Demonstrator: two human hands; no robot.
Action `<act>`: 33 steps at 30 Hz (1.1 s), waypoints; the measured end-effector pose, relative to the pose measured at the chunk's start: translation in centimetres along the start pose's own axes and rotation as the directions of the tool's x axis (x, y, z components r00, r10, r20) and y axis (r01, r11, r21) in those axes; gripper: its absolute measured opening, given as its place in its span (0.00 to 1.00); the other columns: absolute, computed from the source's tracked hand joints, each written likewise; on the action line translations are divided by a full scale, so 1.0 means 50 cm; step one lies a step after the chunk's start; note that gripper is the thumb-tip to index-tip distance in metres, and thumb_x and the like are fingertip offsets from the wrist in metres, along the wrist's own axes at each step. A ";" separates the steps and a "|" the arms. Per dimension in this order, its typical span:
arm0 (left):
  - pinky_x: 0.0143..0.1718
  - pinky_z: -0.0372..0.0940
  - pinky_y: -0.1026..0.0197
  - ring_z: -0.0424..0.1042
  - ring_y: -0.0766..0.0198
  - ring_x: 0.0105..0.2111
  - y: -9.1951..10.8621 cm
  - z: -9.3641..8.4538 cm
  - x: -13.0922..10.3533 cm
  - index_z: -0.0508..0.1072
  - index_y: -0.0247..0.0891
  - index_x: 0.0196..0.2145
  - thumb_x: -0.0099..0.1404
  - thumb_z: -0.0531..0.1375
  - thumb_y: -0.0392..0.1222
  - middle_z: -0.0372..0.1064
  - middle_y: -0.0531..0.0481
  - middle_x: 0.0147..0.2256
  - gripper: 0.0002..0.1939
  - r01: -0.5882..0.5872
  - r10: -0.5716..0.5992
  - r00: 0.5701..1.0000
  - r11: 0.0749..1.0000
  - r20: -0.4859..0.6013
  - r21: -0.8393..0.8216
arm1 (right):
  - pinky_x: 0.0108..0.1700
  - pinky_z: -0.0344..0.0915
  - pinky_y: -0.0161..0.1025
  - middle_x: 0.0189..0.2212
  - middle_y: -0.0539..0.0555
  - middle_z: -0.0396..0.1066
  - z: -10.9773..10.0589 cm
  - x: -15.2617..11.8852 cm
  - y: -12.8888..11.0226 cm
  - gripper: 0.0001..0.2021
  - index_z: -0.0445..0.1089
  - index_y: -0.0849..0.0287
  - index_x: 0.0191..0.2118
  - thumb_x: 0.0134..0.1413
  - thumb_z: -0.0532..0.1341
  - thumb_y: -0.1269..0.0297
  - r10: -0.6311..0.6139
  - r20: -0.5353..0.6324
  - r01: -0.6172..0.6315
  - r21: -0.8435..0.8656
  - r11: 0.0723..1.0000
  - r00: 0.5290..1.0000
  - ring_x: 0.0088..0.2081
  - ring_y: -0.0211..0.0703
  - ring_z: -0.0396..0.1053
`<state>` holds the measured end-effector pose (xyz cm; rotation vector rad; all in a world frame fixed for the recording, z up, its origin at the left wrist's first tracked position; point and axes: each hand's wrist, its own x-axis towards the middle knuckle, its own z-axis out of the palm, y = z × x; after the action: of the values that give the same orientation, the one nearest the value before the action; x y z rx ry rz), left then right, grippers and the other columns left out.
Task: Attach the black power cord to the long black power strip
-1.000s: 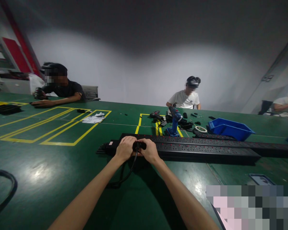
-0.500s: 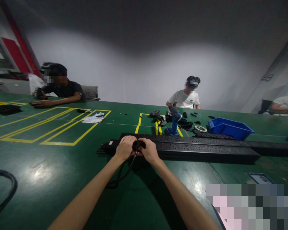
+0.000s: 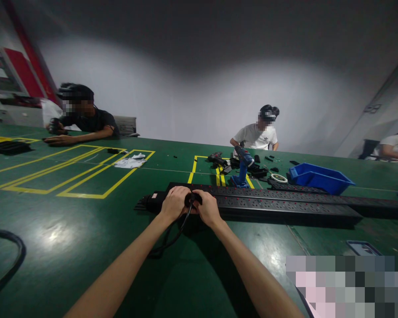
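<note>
My left hand (image 3: 175,202) and my right hand (image 3: 207,206) meet at the near side of a long black power strip (image 3: 278,208), close to its left end. Between them the fingers of both are closed around a dark, round cable end (image 3: 193,198), partly hidden by the fingertips. From it a black cable (image 3: 185,221) hangs down toward me and curls on the table. Rows of sockets with small red marks run along the top of the strip. A second strip lies right behind it.
Behind the strips stand a blue cordless drill (image 3: 242,167), a roll of tape (image 3: 279,178) and a blue bin (image 3: 320,177). White papers (image 3: 131,161) lie left, among yellow tape lines. A thick black cable (image 3: 18,247) loops at the left edge. Co-workers sit across the green table (image 3: 96,229).
The view has shifted very slightly. Both hands stay at the same spot on the strip, still closed on the cable end, with hardly any movement.
</note>
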<state>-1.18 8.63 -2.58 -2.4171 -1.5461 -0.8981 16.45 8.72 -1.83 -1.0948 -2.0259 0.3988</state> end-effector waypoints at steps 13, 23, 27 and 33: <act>0.56 0.58 0.49 0.66 0.52 0.50 -0.006 0.006 0.000 0.70 0.37 0.49 0.60 0.55 0.37 0.70 0.43 0.47 0.18 -0.008 0.008 1.000 1.000 -0.012 0.023 | 0.54 0.64 0.43 0.48 0.53 0.73 0.005 -0.004 -0.001 0.21 0.70 0.54 0.51 0.50 0.60 0.76 -0.012 -0.055 0.013 0.023 1.000 0.998 0.50 0.45 0.69; 0.55 0.59 0.48 0.67 0.51 0.50 -0.005 0.002 0.002 0.70 0.38 0.47 0.59 0.57 0.37 0.71 0.42 0.47 0.17 -0.006 0.006 1.000 1.000 -0.009 0.009 | 0.58 0.60 0.48 0.50 0.57 0.71 0.019 -0.019 0.007 0.19 0.69 0.57 0.53 0.55 0.58 0.72 -0.173 -0.094 0.168 -0.059 0.984 0.980 0.53 0.48 0.65; 0.55 0.59 0.48 0.67 0.51 0.50 -0.002 -0.002 0.002 0.70 0.39 0.47 0.59 0.58 0.40 0.71 0.42 0.47 0.17 -0.019 0.019 1.000 1.000 -0.015 0.004 | 0.58 0.60 0.46 0.51 0.57 0.70 0.018 -0.019 0.008 0.19 0.67 0.58 0.54 0.57 0.57 0.71 -0.160 -0.096 0.154 -0.067 0.986 0.982 0.54 0.47 0.65; 0.56 0.57 0.48 0.66 0.50 0.51 -0.005 -0.001 -0.004 0.69 0.37 0.49 0.59 0.56 0.40 0.70 0.41 0.48 0.19 -0.030 0.030 0.999 1.000 -0.014 -0.003 | 0.57 0.60 0.47 0.51 0.59 0.70 0.012 -0.030 -0.006 0.17 0.66 0.58 0.55 0.60 0.55 0.67 -0.247 -0.098 0.244 -0.045 0.969 0.964 0.54 0.48 0.64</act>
<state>-1.46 8.59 -2.71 -2.4245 -1.5009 -0.9101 16.32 7.36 -2.76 -0.8507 -2.0506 0.1791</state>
